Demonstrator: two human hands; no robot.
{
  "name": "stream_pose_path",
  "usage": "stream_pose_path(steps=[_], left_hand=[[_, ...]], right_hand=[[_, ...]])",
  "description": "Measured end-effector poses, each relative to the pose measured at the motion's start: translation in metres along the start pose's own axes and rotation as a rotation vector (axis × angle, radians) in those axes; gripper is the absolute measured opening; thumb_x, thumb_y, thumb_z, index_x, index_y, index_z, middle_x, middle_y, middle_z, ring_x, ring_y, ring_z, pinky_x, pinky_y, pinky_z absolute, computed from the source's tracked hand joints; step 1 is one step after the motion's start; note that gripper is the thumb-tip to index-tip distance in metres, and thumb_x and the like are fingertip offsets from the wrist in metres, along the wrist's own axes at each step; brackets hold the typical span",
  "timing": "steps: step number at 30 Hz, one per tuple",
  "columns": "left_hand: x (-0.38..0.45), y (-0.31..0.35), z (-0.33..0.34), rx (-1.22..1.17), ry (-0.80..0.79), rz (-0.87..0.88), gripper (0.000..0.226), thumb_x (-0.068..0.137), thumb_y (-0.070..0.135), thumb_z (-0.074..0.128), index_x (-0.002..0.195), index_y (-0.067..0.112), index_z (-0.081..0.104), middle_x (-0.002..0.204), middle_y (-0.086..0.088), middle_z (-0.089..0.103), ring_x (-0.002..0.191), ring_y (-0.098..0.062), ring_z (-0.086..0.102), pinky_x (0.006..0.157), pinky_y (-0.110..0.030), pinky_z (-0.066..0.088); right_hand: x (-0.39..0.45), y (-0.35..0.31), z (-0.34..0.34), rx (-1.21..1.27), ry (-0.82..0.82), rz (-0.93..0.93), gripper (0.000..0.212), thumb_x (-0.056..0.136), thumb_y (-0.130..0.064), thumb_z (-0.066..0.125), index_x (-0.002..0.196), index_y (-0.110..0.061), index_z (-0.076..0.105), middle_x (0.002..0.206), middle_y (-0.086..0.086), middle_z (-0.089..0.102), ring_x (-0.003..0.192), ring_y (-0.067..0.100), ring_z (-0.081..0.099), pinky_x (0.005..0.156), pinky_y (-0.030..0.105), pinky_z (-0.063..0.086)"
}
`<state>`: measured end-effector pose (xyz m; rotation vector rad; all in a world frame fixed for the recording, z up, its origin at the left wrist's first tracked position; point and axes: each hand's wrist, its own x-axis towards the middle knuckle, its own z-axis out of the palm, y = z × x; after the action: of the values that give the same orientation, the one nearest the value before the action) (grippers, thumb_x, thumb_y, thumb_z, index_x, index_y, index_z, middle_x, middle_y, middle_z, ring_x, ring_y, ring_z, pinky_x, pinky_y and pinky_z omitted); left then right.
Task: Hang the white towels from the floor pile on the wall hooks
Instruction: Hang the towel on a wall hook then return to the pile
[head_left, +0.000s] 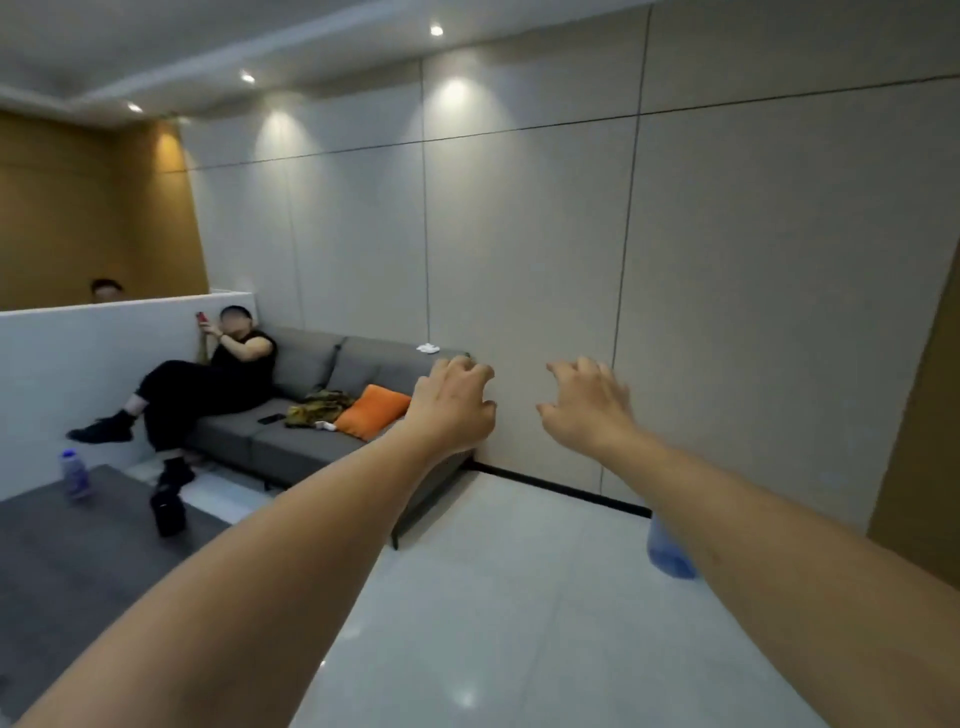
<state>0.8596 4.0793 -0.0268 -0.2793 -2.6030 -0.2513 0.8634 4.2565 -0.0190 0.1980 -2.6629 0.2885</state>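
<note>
Hands reach out in front of me, my left hand (457, 402) and right hand (589, 402) both loose with bent fingers holding nothing, near the plain wall (753, 291), and I see no towels here.

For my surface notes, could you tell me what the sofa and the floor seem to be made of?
Sofa: grey woven fabric by its look, matte, with soft seams. Floor: pale polished tile or stone, glossy, since it mirrors the ceiling lights; which one is unclear.
</note>
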Motion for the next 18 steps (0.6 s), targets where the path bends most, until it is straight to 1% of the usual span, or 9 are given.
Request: stream_pose_path(steps=[3,6,8,12,15,18], left_hand=[[0.011,-0.049,-0.002,0.062,0.004,-0.107,0.038,0.092,0.034,0.052,0.127,0.019,0.054,0.134,-0.007,0.05,0.125,-0.031,0.041,0.099,-0.048,0.042],[0.015,-0.099,-0.006,0.128,0.025,-0.224,0.036,0.089,0.031,0.052,0.122,0.019,0.058,0.126,-0.007,0.052,0.12,-0.032,0.044,0.094,-0.046,0.043],[0.01,-0.131,-0.008,0.162,0.028,-0.304,0.038,0.089,0.033,0.052,0.125,0.02,0.057,0.127,-0.007,0.052,0.119,-0.032,0.044,0.094,-0.046,0.044],[-0.015,-0.193,-0.013,0.23,-0.009,-0.427,0.044,0.093,0.035,0.052,0.135,0.022,0.051,0.132,-0.005,0.049,0.123,-0.03,0.041,0.097,-0.048,0.042],[-0.035,-0.242,-0.015,0.255,-0.019,-0.513,0.043,0.093,0.035,0.052,0.133,0.02,0.052,0.132,-0.006,0.05,0.123,-0.03,0.041,0.1,-0.047,0.042],[-0.055,-0.294,-0.016,0.278,-0.038,-0.582,0.046,0.094,0.034,0.051,0.137,0.019,0.051,0.135,-0.007,0.049,0.125,-0.029,0.042,0.101,-0.048,0.042]], right_hand=[[0.043,-0.033,0.03,0.054,-0.024,-0.102,0.051,0.092,-0.043,0.056,0.137,-0.021,0.048,0.134,0.011,0.049,0.126,0.032,0.042,0.102,0.044,0.038],[0.077,-0.071,0.06,0.111,-0.05,-0.206,0.046,0.091,-0.042,0.056,0.132,-0.021,0.05,0.132,0.012,0.05,0.126,0.033,0.042,0.102,0.044,0.039],[0.093,-0.101,0.08,0.145,-0.076,-0.275,0.047,0.092,-0.041,0.055,0.134,-0.021,0.048,0.133,0.012,0.049,0.126,0.033,0.041,0.102,0.045,0.038],[0.107,-0.165,0.121,0.215,-0.118,-0.419,0.047,0.093,-0.041,0.055,0.135,-0.022,0.048,0.132,0.011,0.05,0.123,0.033,0.043,0.099,0.046,0.038],[0.111,-0.218,0.152,0.247,-0.173,-0.508,0.048,0.092,-0.043,0.056,0.134,-0.022,0.049,0.133,0.011,0.05,0.125,0.033,0.043,0.1,0.047,0.039],[0.113,-0.274,0.183,0.272,-0.222,-0.573,0.048,0.092,-0.043,0.055,0.135,-0.021,0.047,0.134,0.012,0.049,0.127,0.033,0.042,0.102,0.048,0.039]])
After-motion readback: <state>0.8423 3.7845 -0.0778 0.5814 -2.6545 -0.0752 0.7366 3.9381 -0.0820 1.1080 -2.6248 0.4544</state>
